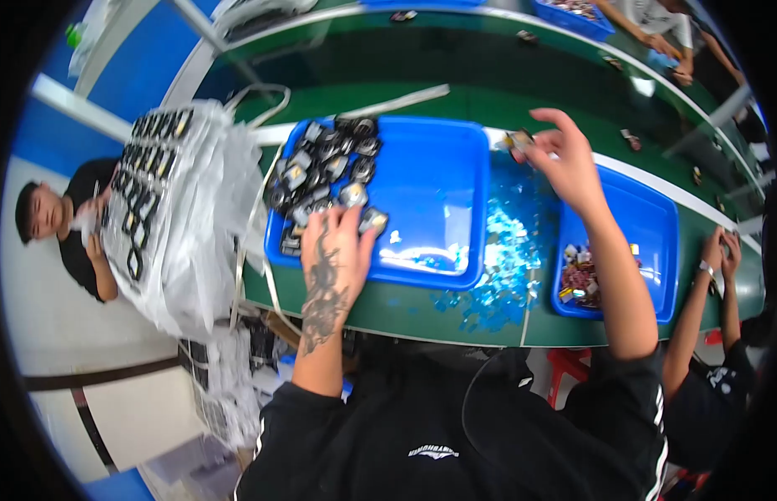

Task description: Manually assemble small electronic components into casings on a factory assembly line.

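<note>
My left hand (331,250) reaches over the left blue tray (426,167), palm down, its fingertips among small black watch-like pieces (326,163) heaped in the tray's left part. Thumb and forefinger are apart there; a pale-faced piece (373,222) lies at the thumb tip. Farther right, my right hand (569,159) is raised above the far edge of the green table. A small dark piece with a yellowish part (519,145) is at its thumb tip, seemingly pinched, while the forefinger arches above it. Motion blur hides the piece's details.
Blue film bits (501,267) are scattered between the trays. Another blue tray (618,217) holds small reddish and pale parts (579,280). Beyond runs a green conveyor (480,75) with a few pieces on it. Plastic-wrapped stacked trays (196,200) stand left, near a person; others work at right.
</note>
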A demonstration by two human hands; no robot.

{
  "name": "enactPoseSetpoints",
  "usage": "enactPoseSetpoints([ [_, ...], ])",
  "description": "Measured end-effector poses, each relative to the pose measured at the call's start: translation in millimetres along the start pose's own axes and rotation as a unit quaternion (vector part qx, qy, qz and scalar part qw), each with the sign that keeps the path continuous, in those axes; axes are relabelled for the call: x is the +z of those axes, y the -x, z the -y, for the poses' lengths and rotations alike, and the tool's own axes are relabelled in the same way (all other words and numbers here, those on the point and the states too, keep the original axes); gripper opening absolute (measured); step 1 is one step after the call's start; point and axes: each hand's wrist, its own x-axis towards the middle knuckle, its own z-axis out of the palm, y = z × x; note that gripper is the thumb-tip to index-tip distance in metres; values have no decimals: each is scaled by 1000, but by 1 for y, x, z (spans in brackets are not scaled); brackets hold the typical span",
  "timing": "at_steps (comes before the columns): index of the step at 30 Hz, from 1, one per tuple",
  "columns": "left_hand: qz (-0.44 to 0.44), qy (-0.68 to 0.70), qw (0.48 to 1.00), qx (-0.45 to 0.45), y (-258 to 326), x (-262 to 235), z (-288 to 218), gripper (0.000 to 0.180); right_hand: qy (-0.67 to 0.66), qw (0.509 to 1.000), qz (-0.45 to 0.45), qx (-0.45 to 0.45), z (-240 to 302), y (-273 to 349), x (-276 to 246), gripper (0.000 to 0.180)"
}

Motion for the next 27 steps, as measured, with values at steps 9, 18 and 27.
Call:
enactPoseSetpoints([
  [9, 53, 113, 991, 55, -3, -2, -2, 22, 245, 961, -93, 89, -80, -78, -23, 43],
  [18, 122, 727, 668, -102, -4, 5, -40, 20, 260, 965, 8, 18, -19, 42, -146, 13],
  [27, 282, 775, 549, -133, 1, 20, -100, 19, 233, 965, 81, 92, -36, 144, -139, 22],
])
